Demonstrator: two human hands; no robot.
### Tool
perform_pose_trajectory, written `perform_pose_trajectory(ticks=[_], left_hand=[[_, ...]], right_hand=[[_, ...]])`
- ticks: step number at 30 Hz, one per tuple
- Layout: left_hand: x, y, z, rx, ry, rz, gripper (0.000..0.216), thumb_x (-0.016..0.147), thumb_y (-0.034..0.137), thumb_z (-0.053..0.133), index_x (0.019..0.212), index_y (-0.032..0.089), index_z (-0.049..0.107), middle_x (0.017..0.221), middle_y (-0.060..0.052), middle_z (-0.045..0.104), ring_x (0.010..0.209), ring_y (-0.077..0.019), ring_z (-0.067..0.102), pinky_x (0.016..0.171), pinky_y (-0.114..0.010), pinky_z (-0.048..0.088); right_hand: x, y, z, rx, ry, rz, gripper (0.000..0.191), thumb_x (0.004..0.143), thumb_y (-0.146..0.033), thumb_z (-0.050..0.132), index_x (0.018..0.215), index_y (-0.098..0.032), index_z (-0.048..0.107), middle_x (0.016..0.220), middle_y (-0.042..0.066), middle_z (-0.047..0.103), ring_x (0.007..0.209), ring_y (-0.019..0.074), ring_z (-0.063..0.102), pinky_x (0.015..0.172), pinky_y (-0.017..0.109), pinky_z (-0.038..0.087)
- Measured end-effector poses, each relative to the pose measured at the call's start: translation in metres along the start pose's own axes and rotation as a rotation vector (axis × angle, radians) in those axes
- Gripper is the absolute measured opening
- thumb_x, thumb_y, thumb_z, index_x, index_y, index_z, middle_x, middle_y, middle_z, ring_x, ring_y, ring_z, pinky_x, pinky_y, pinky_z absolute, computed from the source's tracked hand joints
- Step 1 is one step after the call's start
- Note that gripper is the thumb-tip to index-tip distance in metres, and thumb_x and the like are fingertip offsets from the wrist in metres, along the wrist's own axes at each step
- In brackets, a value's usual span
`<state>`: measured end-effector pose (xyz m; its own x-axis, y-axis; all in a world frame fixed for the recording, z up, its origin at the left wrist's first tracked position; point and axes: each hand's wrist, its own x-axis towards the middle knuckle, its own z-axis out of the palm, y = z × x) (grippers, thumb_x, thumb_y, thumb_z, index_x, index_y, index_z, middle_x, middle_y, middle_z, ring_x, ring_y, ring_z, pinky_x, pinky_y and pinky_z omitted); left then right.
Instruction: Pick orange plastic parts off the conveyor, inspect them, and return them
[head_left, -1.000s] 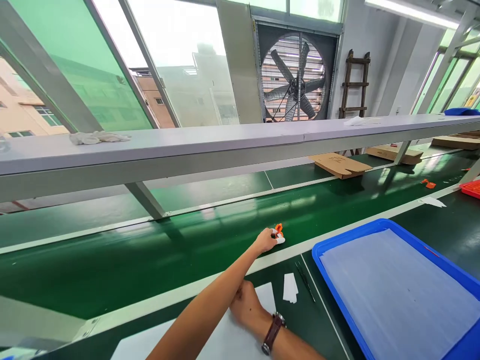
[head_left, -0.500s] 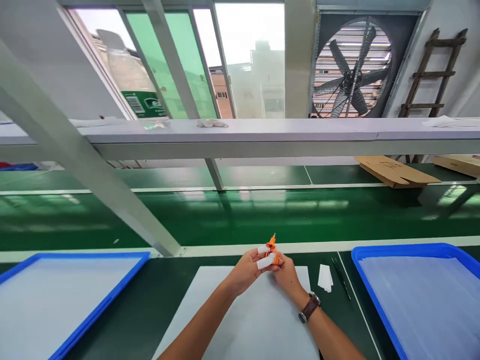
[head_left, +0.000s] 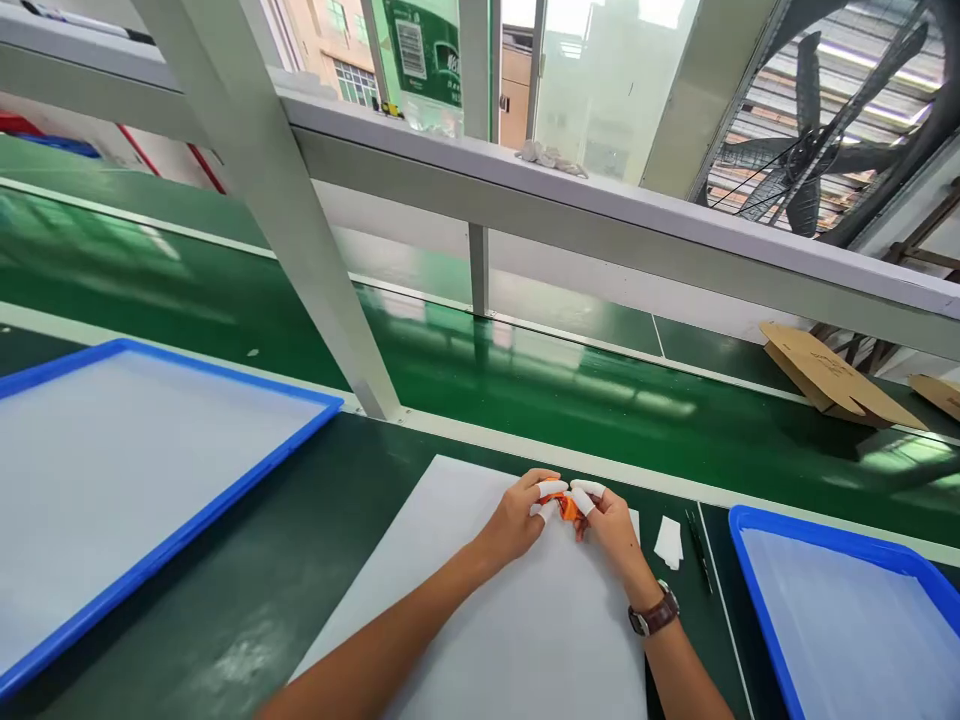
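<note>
Head view. Left hand (head_left: 514, 518) and right hand (head_left: 616, 535) brought close together above white sheet (head_left: 480, 630), working on one small orange piece (head_left: 570, 508). Left fingers (head_left: 553, 489) clamped on orange piece from its left side; right fingers (head_left: 588, 488) clamped on it from its right side. Orange piece right between both sets of fingertips, partly hidden by them; exact shape too small to tell. White finger covers on thumb and finger of each hand. Wristwatch (head_left: 654, 612) on right wrist, below and right of fingers, brown strap.

White sheet directly under fingers, spread toward bottom edge, on dark green table (head_left: 300, 520). Just right of fingers: white paper slips (head_left: 668, 543), then slim dark tweezers (head_left: 698, 552) beside them, near pale table line. Farther right: blue tray (head_left: 765, 620), lined in white. Well left of fingers: another blue tray (head_left: 232, 374), also white-lined, bigger in view.

Beyond fingers: green belt (head_left: 525, 400) running across, pale metal post (head_left: 300, 240) up-left. Far right past belt: flattened cardboard box (head_left: 836, 375). Higher beyond fingers: long white shelf (head_left: 600, 195) carrying bottle (head_left: 427, 65) with green label and crumpled pale cloth (head_left: 551, 158). Upper right of fingers: large fan (head_left: 806, 150).
</note>
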<state>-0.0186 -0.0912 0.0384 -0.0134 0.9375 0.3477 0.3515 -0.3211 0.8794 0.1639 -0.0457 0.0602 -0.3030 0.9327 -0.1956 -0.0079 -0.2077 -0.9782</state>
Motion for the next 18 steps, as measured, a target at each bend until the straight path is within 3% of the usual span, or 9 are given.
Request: perform_pose_trajectory(ticks=[3,7,10,15,18], left_hand=[[-0.002,-0.005,0.000,-0.070,-0.016,-0.017,0.038,0.089,0.015,0.054,0.123,0.023,0.071,0.131,-0.012,0.063,0.111,-0.0210,0.068,0.089,-0.038,0.063],[0.000,-0.003,-0.002,-0.308,-0.074,-0.154,0.042,0.088,0.019,0.059,0.130,0.022,0.067,0.140,-0.013,0.059,0.116,-0.0219,0.068,0.103,-0.042,0.059],[0.002,0.005,-0.003,-0.322,-0.047,-0.245,0.032,0.091,0.026,0.060,0.120,0.023,0.072,0.133,-0.011,0.065,0.109,-0.0220,0.071,0.098,-0.041,0.061],[0.001,0.018,-0.002,-0.201,0.015,-0.272,0.023,0.087,0.023,0.063,0.104,0.026,0.078,0.117,-0.008,0.073,0.094,-0.0220,0.073,0.078,-0.036,0.062],[-0.002,0.018,-0.002,-0.240,0.009,-0.296,0.026,0.086,0.024,0.067,0.109,0.027,0.078,0.121,-0.008,0.072,0.100,-0.0228,0.072,0.086,-0.037,0.062]], right_hand=[[-0.008,0.003,0.000,0.008,-0.033,0.003,0.047,0.075,-0.051,0.081,0.107,-0.017,0.072,0.074,0.002,0.073,0.058,0.0158,0.063,0.057,0.032,0.054],[-0.013,0.002,0.001,-0.018,-0.041,-0.019,0.038,0.077,-0.042,0.081,0.106,-0.019,0.073,0.079,0.003,0.074,0.066,0.0165,0.065,0.070,0.035,0.056],[-0.016,0.005,0.004,-0.057,-0.034,-0.069,0.030,0.081,-0.040,0.076,0.104,-0.021,0.072,0.089,0.005,0.073,0.072,0.0183,0.066,0.070,0.036,0.057],[-0.022,0.015,0.009,-0.371,-0.014,-0.402,0.019,0.091,-0.028,0.063,0.109,-0.025,0.069,0.098,0.006,0.067,0.084,0.0203,0.063,0.074,0.037,0.056],[-0.023,0.018,0.008,-0.433,-0.010,-0.462,0.027,0.095,-0.025,0.059,0.121,-0.027,0.065,0.104,0.007,0.067,0.091,0.0206,0.065,0.079,0.037,0.057]])
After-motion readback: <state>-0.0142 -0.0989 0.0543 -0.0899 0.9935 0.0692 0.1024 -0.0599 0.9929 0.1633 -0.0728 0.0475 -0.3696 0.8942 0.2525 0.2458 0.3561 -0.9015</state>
